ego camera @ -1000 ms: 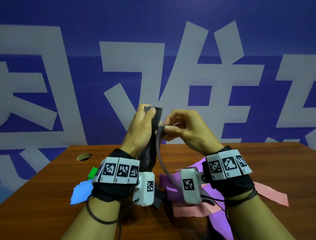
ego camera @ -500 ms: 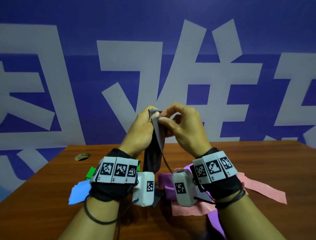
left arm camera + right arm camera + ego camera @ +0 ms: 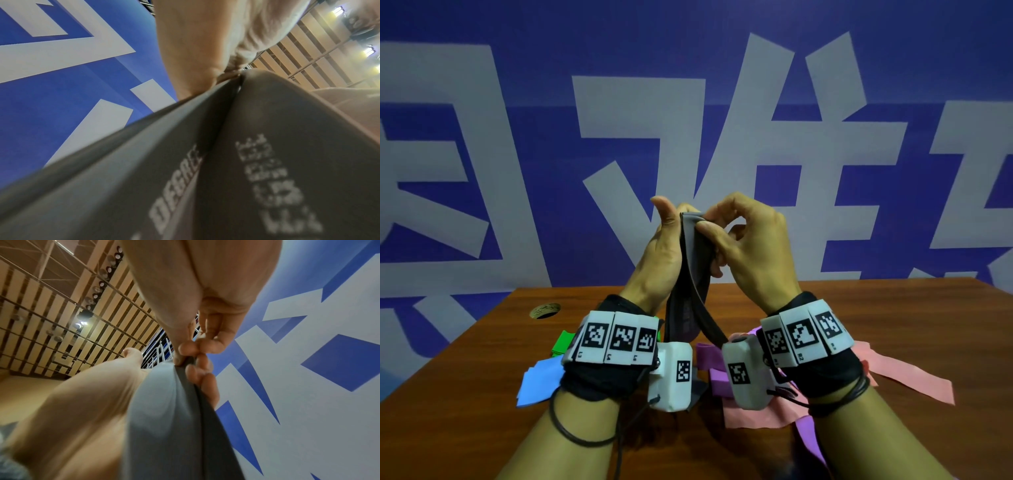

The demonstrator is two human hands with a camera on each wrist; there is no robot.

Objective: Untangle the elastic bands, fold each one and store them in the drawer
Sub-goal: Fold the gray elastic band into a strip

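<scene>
What has changed: a second ago the two ends of the grey band (image 3: 693,270) were apart. Now the person is bringing them together up top, so the band is hanging doubled over.
What that means: I think the first fold of this band is nearly made. It is not in the drawer yet, and I am seeing no drawer in any view.
Left hand (image 3: 662,253): it is staying up in the air, fingers curled round the top of the grey band, thumb sticking up.
Right hand (image 3: 746,240): thumb and fingers are pinching the same top edge of the band, right beside the left hand.
Where the band is: it is hanging down between both wrists, above the wooden table (image 3: 465,394).
Other bands: a blue band (image 3: 537,380), a green band (image 3: 561,344), a purple band (image 3: 709,354) and a pink band (image 3: 907,375) are lying on the table, waiting.
Writing: the left wrist view is showing white letters on the band, "DEGREE" (image 3: 174,188). The words beside it are too blurry to read.
Wall: big white signs on blue, cut off, so I cannot read them.
</scene>
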